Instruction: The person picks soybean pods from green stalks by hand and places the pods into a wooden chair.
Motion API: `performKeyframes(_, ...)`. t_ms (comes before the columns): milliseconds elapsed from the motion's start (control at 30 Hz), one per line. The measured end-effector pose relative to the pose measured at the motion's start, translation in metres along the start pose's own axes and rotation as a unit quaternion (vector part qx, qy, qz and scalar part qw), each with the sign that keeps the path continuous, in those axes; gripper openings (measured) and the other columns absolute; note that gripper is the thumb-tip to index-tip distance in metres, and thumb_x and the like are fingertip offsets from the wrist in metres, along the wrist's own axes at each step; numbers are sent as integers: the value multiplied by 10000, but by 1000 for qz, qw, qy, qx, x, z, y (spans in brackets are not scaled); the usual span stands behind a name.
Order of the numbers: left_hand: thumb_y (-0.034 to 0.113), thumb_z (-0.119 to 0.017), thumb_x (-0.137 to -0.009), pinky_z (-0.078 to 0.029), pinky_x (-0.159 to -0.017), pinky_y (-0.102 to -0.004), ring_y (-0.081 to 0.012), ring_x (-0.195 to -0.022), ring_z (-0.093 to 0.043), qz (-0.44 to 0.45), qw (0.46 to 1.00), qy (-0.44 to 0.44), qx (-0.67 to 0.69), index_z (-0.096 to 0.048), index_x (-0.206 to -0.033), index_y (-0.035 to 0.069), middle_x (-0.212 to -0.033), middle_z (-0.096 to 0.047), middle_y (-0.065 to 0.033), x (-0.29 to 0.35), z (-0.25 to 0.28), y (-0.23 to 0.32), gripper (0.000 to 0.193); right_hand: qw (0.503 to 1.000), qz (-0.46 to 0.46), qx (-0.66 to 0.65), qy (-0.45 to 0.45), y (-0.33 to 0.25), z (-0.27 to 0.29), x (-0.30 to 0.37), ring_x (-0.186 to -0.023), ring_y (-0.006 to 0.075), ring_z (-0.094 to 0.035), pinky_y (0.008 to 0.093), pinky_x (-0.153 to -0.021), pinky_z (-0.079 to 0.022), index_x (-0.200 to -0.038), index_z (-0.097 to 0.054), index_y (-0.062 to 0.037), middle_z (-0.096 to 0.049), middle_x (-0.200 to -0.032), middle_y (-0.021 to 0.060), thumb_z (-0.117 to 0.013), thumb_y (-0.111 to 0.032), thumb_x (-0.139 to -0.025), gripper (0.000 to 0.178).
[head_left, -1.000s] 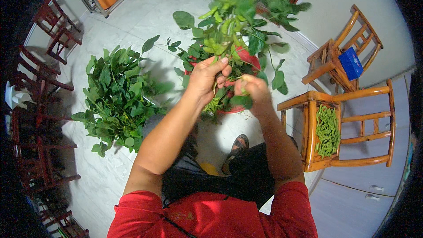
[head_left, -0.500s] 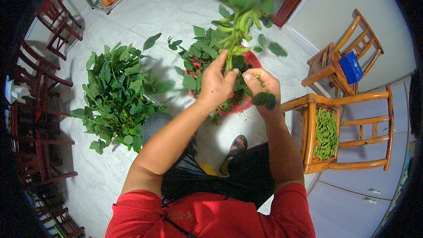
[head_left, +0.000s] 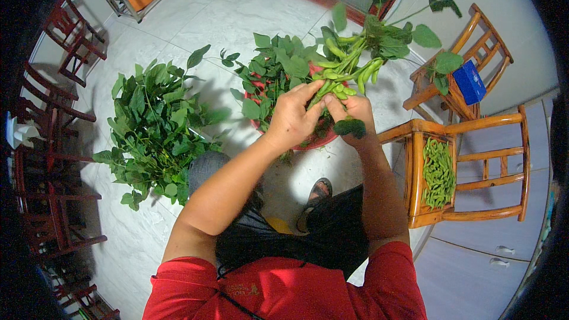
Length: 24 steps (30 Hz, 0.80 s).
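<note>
My left hand is closed round the lower stem of a green soybean stalk, which carries plump pods and leans up to the right. My right hand is closed at the stalk's lowest pods, its thumb against the left fingertips. What lies exactly between the right fingertips is hidden. A dark leaf hangs below those fingers. Under the stalk, a red basket holds heaped leaves and stems. Picked pods lie on the seat of a bamboo chair at my right.
A big pile of leafy soybean plants lies on the pale floor at left. The bamboo chair stands close to my right arm; another chair behind it bears a blue box. Dark wooden chairs line the left side.
The stalk has swung from nearly upright over to the right, its leafy top now near the far chair. My right hand has come in against the left, at the lowest pods.
</note>
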<state>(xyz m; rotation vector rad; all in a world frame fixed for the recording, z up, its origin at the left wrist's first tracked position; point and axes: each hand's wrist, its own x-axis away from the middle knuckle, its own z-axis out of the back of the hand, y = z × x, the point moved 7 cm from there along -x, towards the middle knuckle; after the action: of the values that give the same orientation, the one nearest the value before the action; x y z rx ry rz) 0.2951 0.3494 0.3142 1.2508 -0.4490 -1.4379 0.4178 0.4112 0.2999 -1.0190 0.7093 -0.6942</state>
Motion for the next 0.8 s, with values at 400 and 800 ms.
performKeyframes(400,94,-637,-824,-465,-626,-281,-137,-672,-579,155,981,26,113,-558,-1199,-74,-806,-648,-77,3,4,-20,418,865,-101,-459,176,29,35,-2,-508,93,-380,229,-454,-304,-999,-540,7,-448,-633,16,-459,-151,-945,186)
performKeyframes(800,43,-656,-778,-481,-655,-352,-301,-719,-601,-38,995,59,-76,-596,-1140,-26,-833,-604,-178,2,6,-7,373,989,-1,-70,130,8,27,-5,-705,66,-551,224,-641,-458,-926,-668,32,-639,-765,7,-615,-193,-904,233)
